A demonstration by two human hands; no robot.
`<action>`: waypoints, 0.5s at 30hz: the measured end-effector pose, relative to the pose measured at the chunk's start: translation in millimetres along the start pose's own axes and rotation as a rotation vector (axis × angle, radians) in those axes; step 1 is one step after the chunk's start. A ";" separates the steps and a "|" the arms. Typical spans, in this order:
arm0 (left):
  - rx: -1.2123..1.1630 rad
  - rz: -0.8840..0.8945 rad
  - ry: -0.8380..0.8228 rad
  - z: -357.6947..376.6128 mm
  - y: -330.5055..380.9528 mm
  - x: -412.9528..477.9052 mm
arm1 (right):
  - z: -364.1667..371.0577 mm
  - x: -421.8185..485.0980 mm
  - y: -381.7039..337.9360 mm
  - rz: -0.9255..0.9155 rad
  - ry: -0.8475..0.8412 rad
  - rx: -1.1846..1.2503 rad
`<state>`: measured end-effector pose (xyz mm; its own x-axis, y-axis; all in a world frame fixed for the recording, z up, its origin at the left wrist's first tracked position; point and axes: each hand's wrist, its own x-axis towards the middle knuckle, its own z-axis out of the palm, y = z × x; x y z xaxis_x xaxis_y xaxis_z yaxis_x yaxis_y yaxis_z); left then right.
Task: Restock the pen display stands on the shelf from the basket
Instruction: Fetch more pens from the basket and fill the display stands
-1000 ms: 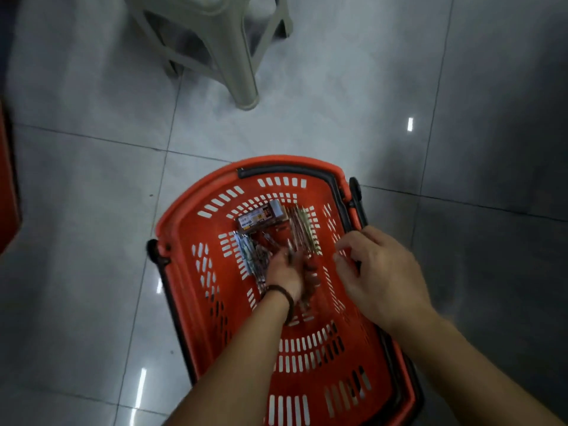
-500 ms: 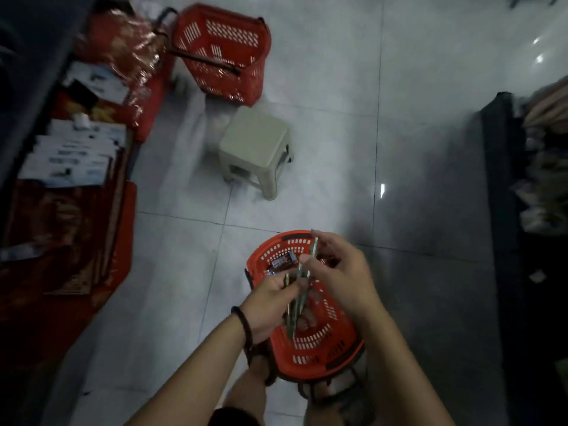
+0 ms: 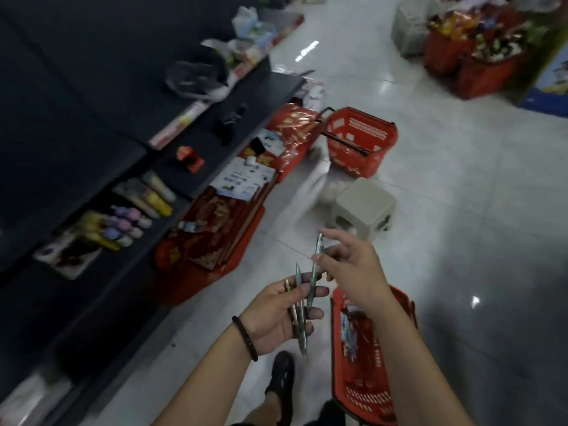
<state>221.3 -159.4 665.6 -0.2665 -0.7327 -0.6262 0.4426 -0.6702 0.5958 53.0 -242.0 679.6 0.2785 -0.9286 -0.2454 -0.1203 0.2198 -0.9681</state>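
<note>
My left hand (image 3: 276, 315) grips a small bunch of pens (image 3: 298, 315) upright in its palm, above the floor. My right hand (image 3: 353, 269) pinches one more pen (image 3: 316, 259) near its top, its lower end among the bunch. The red basket (image 3: 341, 392) sits on the floor below my right forearm with packaged items inside. Dark shelves (image 3: 172, 192) run along the left, stocked with coloured items. I cannot make out a pen display stand in the blur.
A beige plastic stool (image 3: 365, 207) stands ahead on the tiled floor. A second red basket (image 3: 359, 139) lies beyond it. Red trays of goods (image 3: 215, 238) line the shelf foot. Red crates of goods (image 3: 473, 53) stand far right. My foot (image 3: 281, 379) is below.
Both hands rose out of the basket with pens, and the view swung up from the basket toward the shelves on the left. The right hand now pinches one pen.
</note>
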 end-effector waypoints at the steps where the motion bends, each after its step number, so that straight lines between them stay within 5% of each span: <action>1: -0.026 0.034 0.039 -10.9 2.1 -19.2 | 18.4 0.3 -9.4 -0.008 -0.057 -0.004; 6: -0.191 0.191 0.131 -59.2 8.8 -101.4 | 108.4 -12.1 -49.3 -0.113 -0.232 -0.084; 15: -0.269 0.442 0.360 -187.9 13.8 -251.5 | 309.6 -43.3 -97.0 -0.291 -0.277 -0.105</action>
<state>455.4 37.9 736.8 0.2747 -0.8164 -0.5080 0.6578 -0.2257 0.7186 347.7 -130.5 768.5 0.5590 -0.8289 0.0199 -0.0912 -0.0854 -0.9922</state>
